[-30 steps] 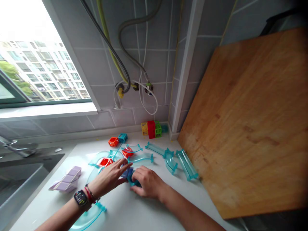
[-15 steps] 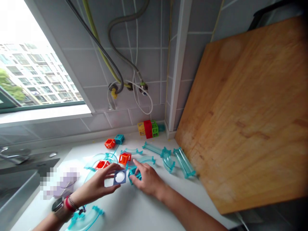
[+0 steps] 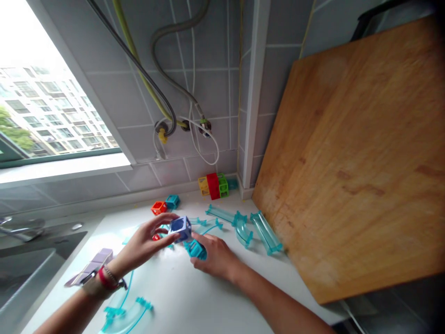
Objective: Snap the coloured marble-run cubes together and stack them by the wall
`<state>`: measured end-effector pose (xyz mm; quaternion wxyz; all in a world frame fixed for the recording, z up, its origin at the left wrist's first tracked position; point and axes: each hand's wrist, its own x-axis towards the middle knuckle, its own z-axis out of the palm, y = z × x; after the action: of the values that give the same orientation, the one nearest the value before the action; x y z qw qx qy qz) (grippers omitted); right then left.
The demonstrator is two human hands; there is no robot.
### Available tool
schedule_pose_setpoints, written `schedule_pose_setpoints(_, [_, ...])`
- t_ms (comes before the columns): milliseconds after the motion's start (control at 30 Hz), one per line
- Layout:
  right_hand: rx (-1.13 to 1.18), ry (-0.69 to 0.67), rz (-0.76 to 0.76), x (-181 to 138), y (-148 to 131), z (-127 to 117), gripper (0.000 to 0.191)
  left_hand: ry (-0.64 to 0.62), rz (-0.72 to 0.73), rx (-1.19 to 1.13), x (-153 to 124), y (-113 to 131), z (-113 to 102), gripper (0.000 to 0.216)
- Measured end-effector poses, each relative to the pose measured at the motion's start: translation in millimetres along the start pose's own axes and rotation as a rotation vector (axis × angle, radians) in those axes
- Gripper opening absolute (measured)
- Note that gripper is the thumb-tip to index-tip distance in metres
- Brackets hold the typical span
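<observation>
Right now the left hand's (image 3: 144, 243) fingers are gripping a violet-blue cube block (image 3: 180, 228), holding it over the white counter (image 3: 184, 299). Right hand's (image 3: 219, 257) fingers are closing around a turquoise cube block (image 3: 196, 249), just beside it; can't tell if that one's resting on the surface. Translucent turquoise track pieces (image 3: 266, 233) are lying around both. Yellow, red and green blocks (image 3: 213, 186) are sitting near the back wall. Big wooden board (image 3: 347, 176) is leaning at right. Faucet (image 3: 22, 229) and sink are sitting at left, window (image 3: 59, 102) above. Hoses (image 3: 141, 69) are hanging down grey wall tiles (image 3: 219, 95).
</observation>
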<state>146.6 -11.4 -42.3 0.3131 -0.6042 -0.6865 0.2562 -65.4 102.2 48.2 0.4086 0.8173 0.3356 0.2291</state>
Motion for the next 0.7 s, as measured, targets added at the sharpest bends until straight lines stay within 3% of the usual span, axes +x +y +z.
schedule_pose_setpoints(167, [0.074, 0.031, -0.01, 0.3, 4.6, 0.7, 0.07, 0.017, 0.024, 0.116, 58.9, 18.3, 9.6, 0.058])
schedule_pose_setpoints(333, [0.19, 0.119, 0.023, 2.2, 3.5, 3.9, 0.054, 0.037, 0.111, 0.228, 137.0, 29.9, 34.3, 0.061])
schedule_pose_setpoints(533, [0.171, 0.137, 0.019, 3.8, 6.9, 9.1, 0.053, -0.001, 0.176, 0.432, 240.1, 40.3, 66.0, 0.041])
schedule_pose_setpoints(700, [0.119, 0.127, 0.006, 5.0, 8.9, 10.2, 0.052, -0.06, 0.174, 0.45, 282.4, 31.4, 79.7, 0.033])
